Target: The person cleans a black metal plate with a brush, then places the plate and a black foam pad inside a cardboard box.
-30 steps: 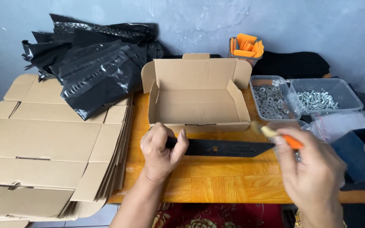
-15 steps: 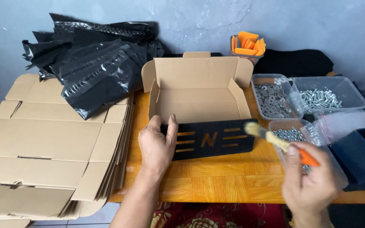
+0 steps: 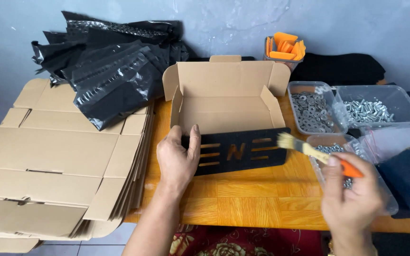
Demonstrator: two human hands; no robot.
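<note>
— Where do we have the black plate (image 3: 236, 151)?
— Propped on the worktop (image 3: 243, 199), near the open carton (image 3: 224, 102); our left hand (image 3: 179, 159) clasps its left end, our right hand (image 3: 352, 194) grips the brush (image 3: 309, 151).
— Best we hold it firm and sweep lightly across the slots.

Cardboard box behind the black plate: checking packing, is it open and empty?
Open and empty: the cardboard box has its lid flap up, bare inside.
</note>
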